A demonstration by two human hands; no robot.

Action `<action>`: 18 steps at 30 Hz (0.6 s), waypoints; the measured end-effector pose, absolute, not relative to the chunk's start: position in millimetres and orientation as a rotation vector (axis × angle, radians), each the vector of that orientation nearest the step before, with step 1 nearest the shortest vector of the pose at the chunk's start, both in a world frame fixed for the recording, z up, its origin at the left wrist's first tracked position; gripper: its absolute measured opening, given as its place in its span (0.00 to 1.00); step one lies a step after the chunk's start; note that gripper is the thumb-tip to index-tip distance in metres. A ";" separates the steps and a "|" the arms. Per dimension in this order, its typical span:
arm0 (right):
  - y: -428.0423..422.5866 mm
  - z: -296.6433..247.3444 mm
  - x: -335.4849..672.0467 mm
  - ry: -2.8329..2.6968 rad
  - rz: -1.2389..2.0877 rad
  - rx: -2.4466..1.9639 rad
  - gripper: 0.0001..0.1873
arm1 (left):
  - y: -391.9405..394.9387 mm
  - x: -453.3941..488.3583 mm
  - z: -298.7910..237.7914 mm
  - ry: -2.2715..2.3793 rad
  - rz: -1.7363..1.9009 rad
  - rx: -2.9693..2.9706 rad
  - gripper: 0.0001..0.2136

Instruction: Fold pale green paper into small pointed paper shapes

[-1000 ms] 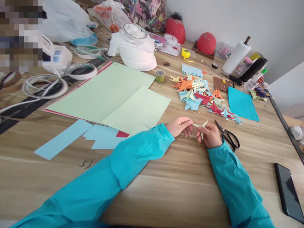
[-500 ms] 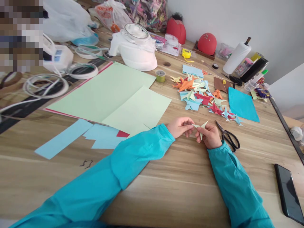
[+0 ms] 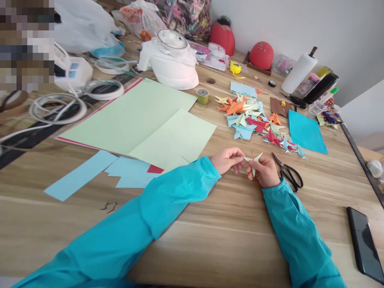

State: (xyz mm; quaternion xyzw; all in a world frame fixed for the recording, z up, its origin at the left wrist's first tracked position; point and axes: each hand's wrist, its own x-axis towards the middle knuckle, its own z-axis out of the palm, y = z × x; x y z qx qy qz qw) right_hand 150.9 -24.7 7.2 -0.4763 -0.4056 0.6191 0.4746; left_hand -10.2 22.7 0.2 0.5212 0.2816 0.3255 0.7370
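Note:
A small pale green origami crane [image 3: 256, 158] is held between my hands just above the wooden table. My left hand [image 3: 228, 161] pinches its thin pointed tip between thumb and forefinger. With thumb and fingers, my right hand [image 3: 265, 169] grips its body, and two other points stick out past the thumb. Black-handled scissors [image 3: 289, 173] lie just right of my right hand. Beyond my hands is a heap of folded paper cranes [image 3: 240, 114] in orange, red, light blue and pale green.
Large pale green sheets [image 3: 129, 116] and light blue paper pieces [image 3: 81, 175] lie at left. A thread spool [image 3: 203, 96] stands behind. Turquoise paper [image 3: 308, 132] lies at right, a phone [image 3: 365, 244] near the right edge. White cable coils [image 3: 58, 109] are far left.

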 end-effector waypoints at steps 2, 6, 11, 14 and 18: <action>-24.8 7.7 150.5 -0.987 1.515 -1.167 0.11 | 23.1 -10.6 0.5 0.616 0.704 1.130 0.09; -24.9 8.2 150.5 -0.977 1.512 -1.172 0.10 | 23.6 -11.3 2.1 0.610 0.675 1.105 0.08; -24.8 6.9 151.2 -0.979 1.509 -1.161 0.09 | 23.7 -11.1 2.1 0.620 0.673 1.099 0.07; -24.8 6.2 151.3 -0.966 1.504 -1.158 0.09 | 24.0 -10.9 1.1 0.621 0.676 1.077 0.06; -24.8 6.6 150.9 -0.960 1.493 -1.166 0.09 | 24.0 -11.2 1.9 0.617 0.681 1.045 0.08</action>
